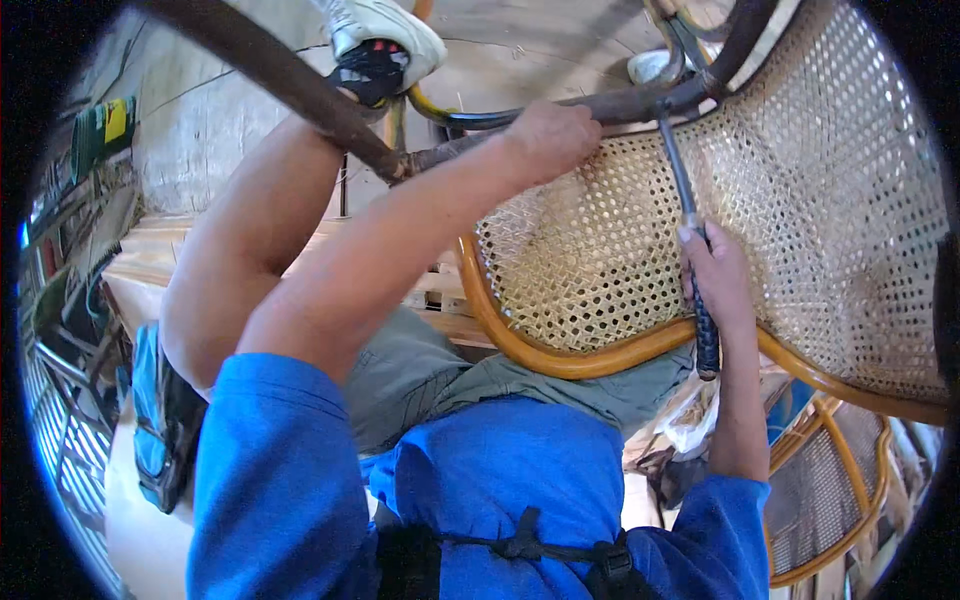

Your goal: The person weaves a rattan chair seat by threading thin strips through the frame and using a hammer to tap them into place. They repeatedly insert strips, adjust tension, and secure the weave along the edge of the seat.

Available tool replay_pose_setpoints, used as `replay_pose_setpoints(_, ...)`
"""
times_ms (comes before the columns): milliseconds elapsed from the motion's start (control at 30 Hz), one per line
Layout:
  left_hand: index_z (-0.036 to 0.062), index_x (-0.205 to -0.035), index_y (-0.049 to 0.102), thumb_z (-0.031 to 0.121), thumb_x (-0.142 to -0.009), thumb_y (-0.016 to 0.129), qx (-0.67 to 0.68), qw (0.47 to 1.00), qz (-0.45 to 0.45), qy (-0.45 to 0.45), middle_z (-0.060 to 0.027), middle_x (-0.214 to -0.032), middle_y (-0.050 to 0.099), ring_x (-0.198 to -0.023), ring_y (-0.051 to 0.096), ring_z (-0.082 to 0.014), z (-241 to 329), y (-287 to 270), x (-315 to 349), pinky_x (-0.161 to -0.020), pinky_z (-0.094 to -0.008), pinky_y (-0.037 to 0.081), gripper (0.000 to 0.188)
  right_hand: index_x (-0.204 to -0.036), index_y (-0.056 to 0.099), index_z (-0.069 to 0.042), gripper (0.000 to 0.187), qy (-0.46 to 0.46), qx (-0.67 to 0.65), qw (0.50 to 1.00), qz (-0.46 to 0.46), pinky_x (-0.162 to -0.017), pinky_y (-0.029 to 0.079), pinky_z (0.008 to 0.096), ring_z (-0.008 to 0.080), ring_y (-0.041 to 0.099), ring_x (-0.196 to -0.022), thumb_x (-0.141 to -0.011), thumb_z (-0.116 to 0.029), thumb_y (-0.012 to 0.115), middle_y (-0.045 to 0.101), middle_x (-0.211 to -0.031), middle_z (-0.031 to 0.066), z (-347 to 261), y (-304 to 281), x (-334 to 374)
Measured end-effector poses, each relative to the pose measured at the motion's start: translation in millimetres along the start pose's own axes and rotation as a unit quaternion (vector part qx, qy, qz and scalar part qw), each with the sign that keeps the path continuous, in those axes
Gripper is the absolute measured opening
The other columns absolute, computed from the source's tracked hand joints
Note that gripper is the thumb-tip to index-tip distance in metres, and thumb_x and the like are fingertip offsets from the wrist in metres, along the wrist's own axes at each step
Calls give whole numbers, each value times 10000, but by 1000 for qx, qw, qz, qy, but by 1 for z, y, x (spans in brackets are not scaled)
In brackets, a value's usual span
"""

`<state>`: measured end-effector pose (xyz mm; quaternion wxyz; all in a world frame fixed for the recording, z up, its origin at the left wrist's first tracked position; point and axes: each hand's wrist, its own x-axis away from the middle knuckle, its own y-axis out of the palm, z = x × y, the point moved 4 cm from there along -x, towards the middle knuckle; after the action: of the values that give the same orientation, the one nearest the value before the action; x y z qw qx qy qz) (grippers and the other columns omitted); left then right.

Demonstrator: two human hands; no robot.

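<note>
A rattan chair with a woven cane panel (590,260) lies across my lap, its honey-coloured curved rim (560,362) towards me. Along the panel's far edge runs a dark brown frame pole (625,107). My left hand (555,140) is at this pole, its fingers closed and pressed against the panel's edge; what they pinch, if anything, is hidden. My right hand (722,275) grips the black handle of a hammer (678,165) with a thin metal shaft. The shaft's far end meets the pole, right of my left hand.
Another cane chair part (825,480) stands at the lower right. A blue-and-black bag (155,430) lies at the left, near wooden boards (150,255). A long dark pole (270,75) crosses the upper left. A shoe (385,50) rests on the floor beyond.
</note>
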<state>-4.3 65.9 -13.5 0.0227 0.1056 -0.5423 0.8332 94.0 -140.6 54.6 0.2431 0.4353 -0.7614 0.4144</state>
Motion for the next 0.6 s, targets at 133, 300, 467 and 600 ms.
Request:
replay_pose_setpoints(133, 60, -841, 641, 119, -795, 529, 38, 989, 58, -129, -136, -873, 622, -799, 649, -289, 0, 14, 24, -656, -390, 530, 136, -961, 570, -56, 263, -130, 281, 950, 27, -607, 466, 381, 271, 600, -631, -881, -306, 561, 574, -653, 129, -27, -8, 10)
replay_pose_setpoints(300, 40, -832, 637, 173, -806, 533, 118, 969, 91, -199, -163, -863, 629, -784, 646, -332, -9, 16, 40, -673, -430, 521, 171, -951, 568, -62, 273, -183, 353, 917, 11, -617, 473, 414, 331, 620, -684, -888, -328, 548, 615, -702, 151, -33, -9, 7)
replay_pose_setpoints(467, 17, -798, 643, 232, -816, 535, 196, 940, 115, -253, -194, -810, 642, -781, 641, -354, -15, 24, 38, -694, -446, 515, 241, -944, 562, -64, 297, -185, 414, 891, 4, -618, 470, 430, 348, 618, -684, -894, -354, 529, 623, -714, 157, -34, 5, -1)
replay_pose_setpoints(600, 17, -816, 653, 225, -819, 520, 186, 938, 98, -276, -198, -818, 646, -788, 646, -347, -15, 24, 36, -708, -440, 519, 246, -936, 562, -62, 308, -165, 429, 888, 19, -617, 470, 429, 347, 619, -677, -896, -365, 524, 623, -712, 159, -40, 15, -8)
